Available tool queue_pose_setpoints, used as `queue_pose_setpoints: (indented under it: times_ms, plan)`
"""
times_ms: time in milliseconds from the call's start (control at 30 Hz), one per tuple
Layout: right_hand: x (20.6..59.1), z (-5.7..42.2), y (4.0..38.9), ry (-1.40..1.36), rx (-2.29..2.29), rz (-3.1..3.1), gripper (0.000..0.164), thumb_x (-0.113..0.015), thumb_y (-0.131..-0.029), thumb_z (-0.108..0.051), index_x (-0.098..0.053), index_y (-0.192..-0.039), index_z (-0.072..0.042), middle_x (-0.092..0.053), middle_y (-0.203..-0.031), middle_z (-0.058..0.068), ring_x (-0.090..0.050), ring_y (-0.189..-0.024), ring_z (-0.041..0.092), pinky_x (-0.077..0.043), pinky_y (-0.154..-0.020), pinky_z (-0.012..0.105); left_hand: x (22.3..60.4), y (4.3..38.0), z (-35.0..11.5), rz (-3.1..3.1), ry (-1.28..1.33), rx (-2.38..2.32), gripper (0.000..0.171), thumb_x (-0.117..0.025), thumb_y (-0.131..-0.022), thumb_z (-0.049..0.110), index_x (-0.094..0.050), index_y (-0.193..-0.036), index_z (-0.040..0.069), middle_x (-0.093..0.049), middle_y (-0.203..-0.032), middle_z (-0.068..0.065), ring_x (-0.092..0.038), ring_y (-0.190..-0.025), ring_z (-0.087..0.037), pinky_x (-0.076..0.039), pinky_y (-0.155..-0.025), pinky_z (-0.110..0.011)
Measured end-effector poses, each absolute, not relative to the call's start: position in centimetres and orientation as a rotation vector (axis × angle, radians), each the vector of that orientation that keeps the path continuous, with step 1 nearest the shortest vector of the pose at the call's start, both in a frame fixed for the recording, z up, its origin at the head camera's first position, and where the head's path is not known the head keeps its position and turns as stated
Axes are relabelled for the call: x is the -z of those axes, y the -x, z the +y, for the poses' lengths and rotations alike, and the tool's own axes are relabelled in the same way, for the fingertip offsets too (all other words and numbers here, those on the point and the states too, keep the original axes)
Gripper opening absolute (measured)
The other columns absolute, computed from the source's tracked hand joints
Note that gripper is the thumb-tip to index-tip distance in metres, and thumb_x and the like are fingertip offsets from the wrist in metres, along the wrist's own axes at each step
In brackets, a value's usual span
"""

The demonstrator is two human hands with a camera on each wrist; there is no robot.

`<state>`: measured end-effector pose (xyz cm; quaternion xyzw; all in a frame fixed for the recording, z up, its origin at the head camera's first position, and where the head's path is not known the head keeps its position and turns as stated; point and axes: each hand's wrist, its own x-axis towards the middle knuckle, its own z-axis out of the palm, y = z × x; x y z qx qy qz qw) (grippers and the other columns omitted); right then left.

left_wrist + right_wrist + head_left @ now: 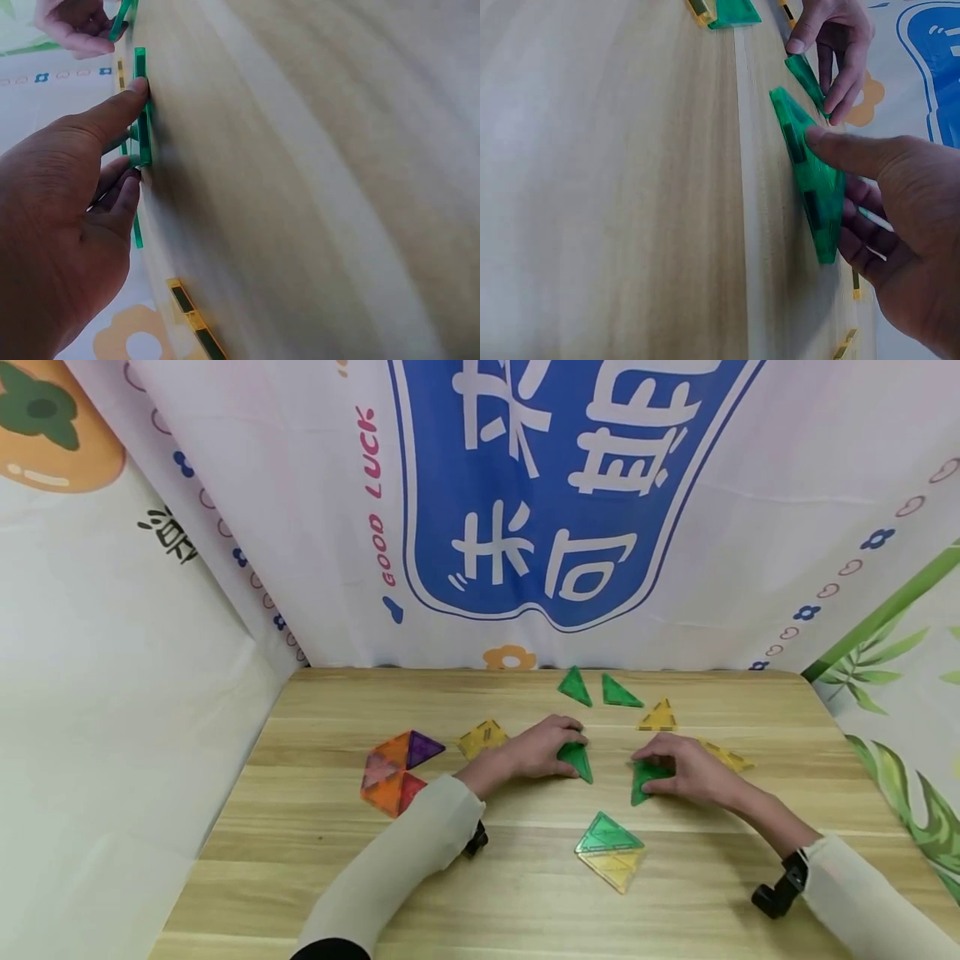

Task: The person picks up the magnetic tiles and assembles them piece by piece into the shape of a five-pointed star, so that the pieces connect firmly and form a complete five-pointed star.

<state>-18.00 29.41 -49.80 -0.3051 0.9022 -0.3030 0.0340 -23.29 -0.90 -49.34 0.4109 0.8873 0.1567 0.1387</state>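
Observation:
Thumb and fingers of my left hand (542, 748) pinch a green triangular magnetic tile (577, 761) just over the tabletop. To its right, my right hand (686, 768) pinches a second green triangular tile (810, 180) by its edges, the thumb lying on its near side. The two held tiles face each other across a small gap. Nearer me on the wood lies a square made of one green triangle (608, 833) and one yellow triangle (617, 865). In the left wrist view the left hand's tile (142, 112) appears edge-on.
Two loose green triangles (574, 686) lie at the table's back edge, with yellow triangles (659, 716) to their right. A yellow square piece (482, 738) sits beyond my left forearm. Farther left is a cluster of orange, red and purple tiles (392, 752), partly behind the sleeve.

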Motion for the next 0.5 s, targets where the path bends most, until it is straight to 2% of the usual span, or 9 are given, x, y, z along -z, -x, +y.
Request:
queue_pose_setpoints:
  times_ms: [233,367,500]
  plan:
    - [49.8,29.7,16.8,0.708,0.935,2.91,0.027,-0.092,-0.083,-0.014,-0.079,-0.107,-0.007,-0.065,-0.087,-0.004,-0.056,-0.074,0.009,-0.048,-0.063,0.024,49.4,22.3,-1.0,2.563,-1.245,-0.479,0.061,-0.078,-0.097,0.039,-0.062,-0.147,0.007,-0.052,-0.157,-0.008,-0.046,-0.146,-0.024,-0.038,-0.121,-0.028]
    - [49.9,29.4,16.2,0.586,0.946,2.955,0.02,-0.089,-0.087,-0.014,-0.079,-0.103,-0.006,-0.069,-0.085,-0.004,-0.059,-0.071,0.004,-0.051,-0.062,0.024,49.5,21.9,-0.7,2.549,-1.255,-0.512,0.063,-0.079,-0.097,0.039,-0.061,-0.148,0.006,-0.053,-0.156,-0.007,-0.046,-0.146,-0.023,-0.037,-0.122,-0.027]
    - [49.8,28.6,15.8,0.443,0.98,2.995,0.015,-0.087,-0.088,-0.013,-0.079,-0.098,-0.005,-0.071,-0.081,-0.002,-0.062,-0.069,0.006,-0.051,-0.061,0.023,49.8,21.6,-0.3,2.543,-1.274,-0.522,0.065,-0.079,-0.096,0.041,-0.06,-0.149,0.007,-0.054,-0.156,-0.006,-0.046,-0.147,-0.021,-0.035,-0.122,-0.026]
